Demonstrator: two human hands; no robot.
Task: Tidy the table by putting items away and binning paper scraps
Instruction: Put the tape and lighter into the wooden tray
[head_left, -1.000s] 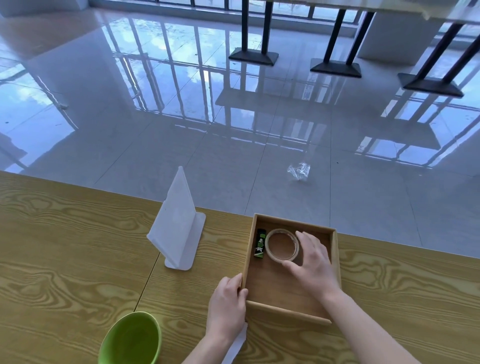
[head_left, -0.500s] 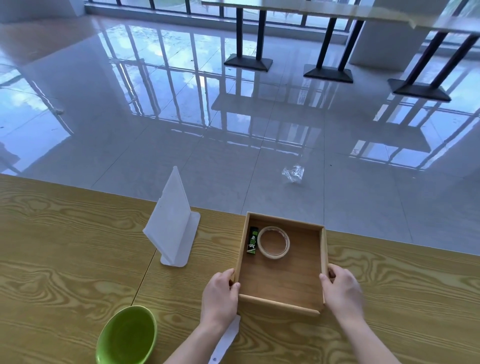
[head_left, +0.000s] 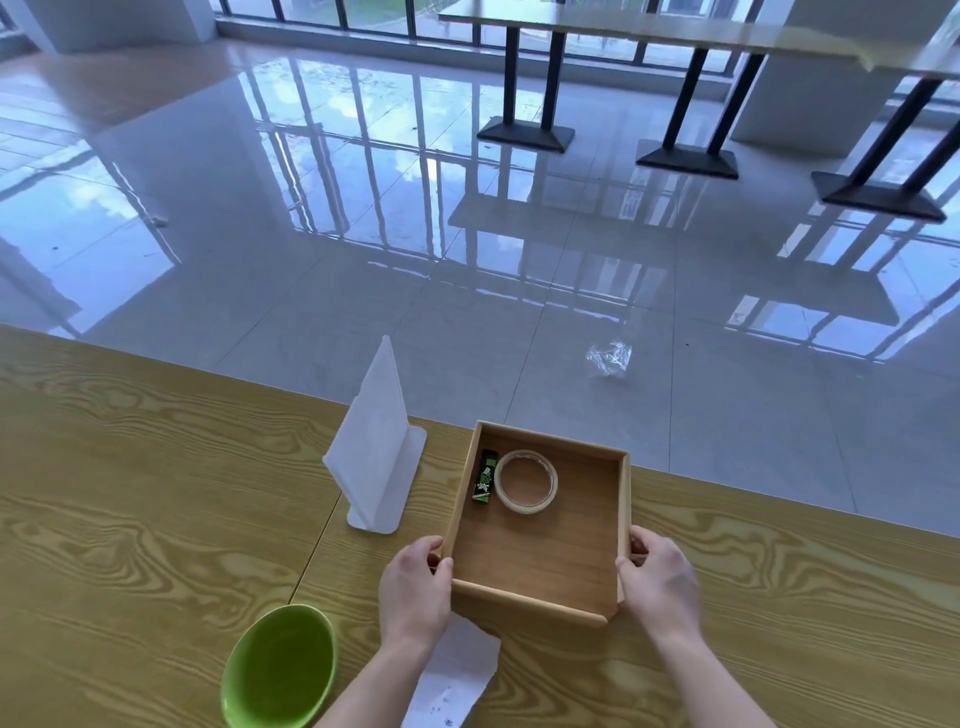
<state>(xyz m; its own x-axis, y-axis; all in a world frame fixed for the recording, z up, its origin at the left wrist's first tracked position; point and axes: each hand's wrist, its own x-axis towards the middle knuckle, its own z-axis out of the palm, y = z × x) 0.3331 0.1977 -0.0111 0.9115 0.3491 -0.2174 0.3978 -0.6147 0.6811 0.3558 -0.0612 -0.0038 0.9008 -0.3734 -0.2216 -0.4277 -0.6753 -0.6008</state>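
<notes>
A shallow wooden tray (head_left: 540, 564) sits near the far edge of the wooden table (head_left: 130, 509). Inside it, at the back left, lie a roll of clear tape (head_left: 525, 481) and a small green and black lighter (head_left: 485, 477). My left hand (head_left: 415, 592) grips the tray's left wall near the front corner. My right hand (head_left: 657, 584) grips the right wall at the front corner. A white paper scrap (head_left: 454, 675) lies flat on the table under the tray's front edge and beside my left forearm.
A white plastic sign stand (head_left: 376, 447) stands just left of the tray. A green bowl (head_left: 280, 667) rests at the near left. A crumpled clear wrapper (head_left: 609, 357) lies on the tiled floor beyond the table. Table legs (head_left: 685, 156) stand far off.
My right hand left the tape roll inside the tray and took hold of the tray's right wall. The tray's near edge has come up off the paper scrap, showing more of it.
</notes>
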